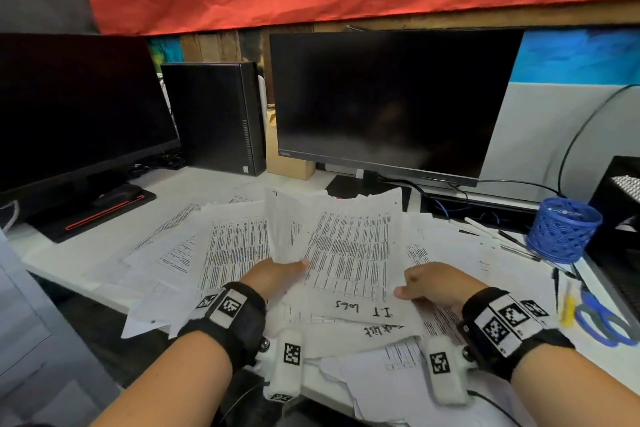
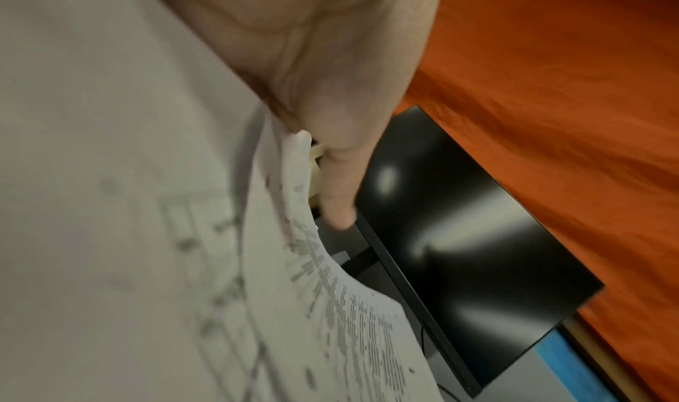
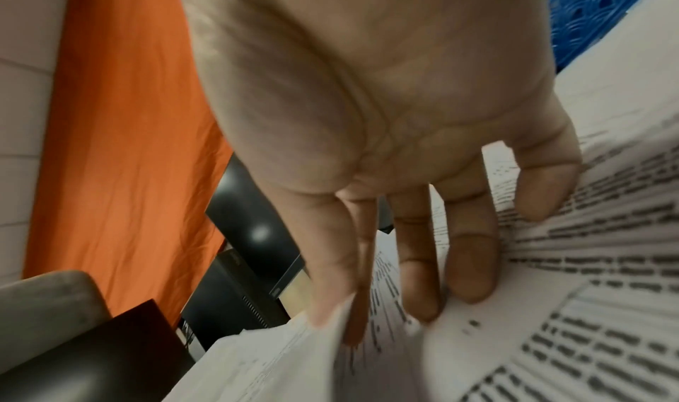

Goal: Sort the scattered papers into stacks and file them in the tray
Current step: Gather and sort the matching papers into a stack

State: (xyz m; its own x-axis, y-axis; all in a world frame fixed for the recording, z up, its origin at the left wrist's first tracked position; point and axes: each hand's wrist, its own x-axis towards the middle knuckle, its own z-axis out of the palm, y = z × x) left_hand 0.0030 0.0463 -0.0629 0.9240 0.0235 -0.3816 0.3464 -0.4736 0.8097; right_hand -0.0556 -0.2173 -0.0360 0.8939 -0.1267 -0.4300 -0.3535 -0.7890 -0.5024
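The left hand point(image 1: 273, 276) is pinching the lower edge of a white printed sheet of paper point(image 1: 285, 225), thumb pressing against curled fingers, so that the sheet is standing up nearly on end and bowing over at its top. In the left wrist view the thumb is lying along the lifted paper edge, which is curling away below it. The right hand point(image 1: 438, 282) is closing thumb and fingers on the near right edge of a second white printed sheet with handwriting on its lower margin point(image 1: 353, 253); in the right wrist view the fingers point(image 3: 474, 251) are lying fairly straight under and against printed pages while the thumb is nipping an edge, so the grip looks light.

Both sheets are sitting on top of a loose spread of white printed papers point(image 1: 194, 246) that is covering the white surface point(image 1: 104, 236) in front of two dark monitors. These pages are probably very light, floppy and easy to crease or tear, and they are likely sliding freely over each other; taking them by an edge or corner, then squaring several together, seems the safest hold. To the right, a blue mesh pen cup point(image 1: 564, 232) is standing near blue-handled scissors point(image 1: 602, 319). No filing tray is clearly identifiable.
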